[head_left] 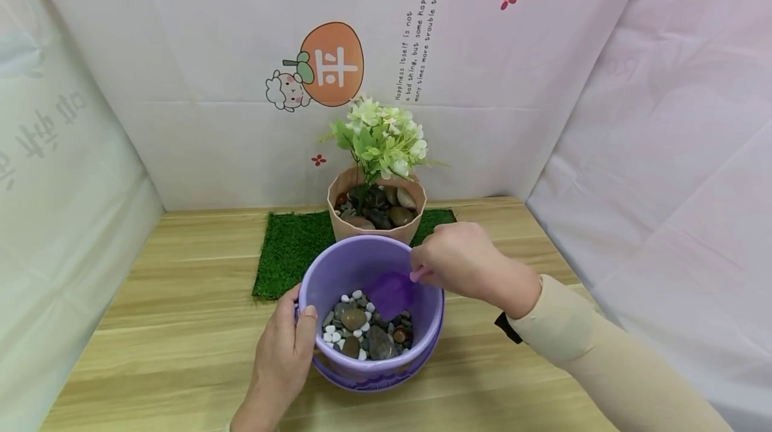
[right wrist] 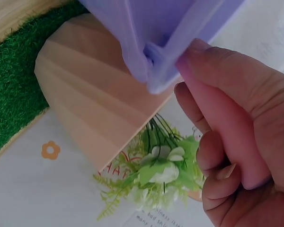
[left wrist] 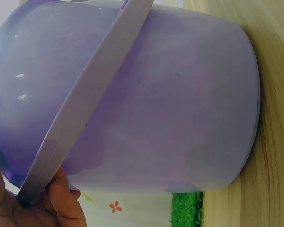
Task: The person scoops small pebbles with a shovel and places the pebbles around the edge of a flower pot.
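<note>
Lower left of centre, the left hand (head_left: 285, 345) gripped the purple bucket (head_left: 330, 279) at lower centre, stones (head_left: 381, 343) inside; the purple scoop (head_left: 391, 295) reached in, its pink handle (head_left: 421, 274) clasped by the right hand (head_left: 461, 259), right of centre.

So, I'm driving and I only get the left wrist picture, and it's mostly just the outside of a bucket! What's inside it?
Observer: The purple bucket has stones at the bottom, small white ones among bigger brown and grey ones.
Operator: Ooh! And what's the right hand up to? I can't see it.
Observer: The right hand grips the pink handle of a purple shovel, with the blade inside the bucket.
Operator: Is there anything past the bucket, on that green stuff?
Observer: Yes, a peach flowerpot stands on the green mat.
</note>
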`<state>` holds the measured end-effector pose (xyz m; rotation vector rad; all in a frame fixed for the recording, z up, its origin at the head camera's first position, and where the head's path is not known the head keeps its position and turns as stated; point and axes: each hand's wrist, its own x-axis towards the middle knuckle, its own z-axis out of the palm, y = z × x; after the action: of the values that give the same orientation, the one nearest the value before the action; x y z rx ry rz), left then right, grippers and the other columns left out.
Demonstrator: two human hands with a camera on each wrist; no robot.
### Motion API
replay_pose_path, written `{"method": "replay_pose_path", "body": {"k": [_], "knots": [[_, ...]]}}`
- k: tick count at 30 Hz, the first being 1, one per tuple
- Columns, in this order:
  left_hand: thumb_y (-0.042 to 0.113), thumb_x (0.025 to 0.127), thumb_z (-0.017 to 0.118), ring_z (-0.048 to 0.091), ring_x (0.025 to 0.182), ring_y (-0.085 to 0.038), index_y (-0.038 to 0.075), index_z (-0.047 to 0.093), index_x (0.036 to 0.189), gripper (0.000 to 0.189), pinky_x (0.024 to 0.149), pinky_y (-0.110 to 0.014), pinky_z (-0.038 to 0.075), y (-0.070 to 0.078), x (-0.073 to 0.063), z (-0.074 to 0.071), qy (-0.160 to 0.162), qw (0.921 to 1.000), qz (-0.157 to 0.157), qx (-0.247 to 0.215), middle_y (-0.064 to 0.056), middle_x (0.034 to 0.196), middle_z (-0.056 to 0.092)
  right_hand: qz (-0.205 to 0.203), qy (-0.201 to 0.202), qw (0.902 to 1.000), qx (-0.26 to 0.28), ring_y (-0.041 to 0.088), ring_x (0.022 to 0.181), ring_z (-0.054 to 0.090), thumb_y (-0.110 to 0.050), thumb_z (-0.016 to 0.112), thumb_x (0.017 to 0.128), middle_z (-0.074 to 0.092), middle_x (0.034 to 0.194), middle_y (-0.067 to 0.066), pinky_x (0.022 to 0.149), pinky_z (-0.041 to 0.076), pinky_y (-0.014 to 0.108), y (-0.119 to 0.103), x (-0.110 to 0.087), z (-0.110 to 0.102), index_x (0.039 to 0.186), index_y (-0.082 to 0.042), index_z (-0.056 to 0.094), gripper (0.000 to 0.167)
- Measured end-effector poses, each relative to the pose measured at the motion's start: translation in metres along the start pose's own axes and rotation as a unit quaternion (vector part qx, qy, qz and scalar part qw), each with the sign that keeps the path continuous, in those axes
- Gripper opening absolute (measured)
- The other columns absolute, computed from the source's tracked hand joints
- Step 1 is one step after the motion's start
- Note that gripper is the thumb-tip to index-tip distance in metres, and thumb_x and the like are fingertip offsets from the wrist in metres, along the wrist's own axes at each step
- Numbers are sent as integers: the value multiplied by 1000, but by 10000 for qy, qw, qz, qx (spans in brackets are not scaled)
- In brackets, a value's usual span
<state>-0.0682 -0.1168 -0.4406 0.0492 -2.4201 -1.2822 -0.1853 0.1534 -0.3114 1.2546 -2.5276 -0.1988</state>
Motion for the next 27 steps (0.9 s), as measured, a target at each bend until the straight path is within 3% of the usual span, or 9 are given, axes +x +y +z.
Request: {"method": "replay_pose_path", "body": {"k": [9,18,27], "knots": [[23,109,46,68,117,-36,4,51,147,43,95,-58,57,-1,0,1,0,10000,72,-39,-20,134,68,-146,-563,9983,-51,11,62,59,-45,88,80,55,60,-17,44,42,31,-8,4,3,70,-34,68,25],[24,110,45,67,120,-37,4,50,148,44,97,-58,56,-2,0,0,-31,10000,45,-72,-21,136,66,-252,-766,9967,6,11,59,59,-47,88,80,51,57,-14,44,43,32,-11,7,9,66,-32,61,34],[25,110,46,67,119,-36,4,50,148,44,97,-57,57,-3,1,3,-33,10000,-78,-37,-21,136,66,-205,-1031,9936,405,5,58,52,-40,89,81,49,58,-18,44,40,30,-11,9,17,63,-34,60,34]]}}
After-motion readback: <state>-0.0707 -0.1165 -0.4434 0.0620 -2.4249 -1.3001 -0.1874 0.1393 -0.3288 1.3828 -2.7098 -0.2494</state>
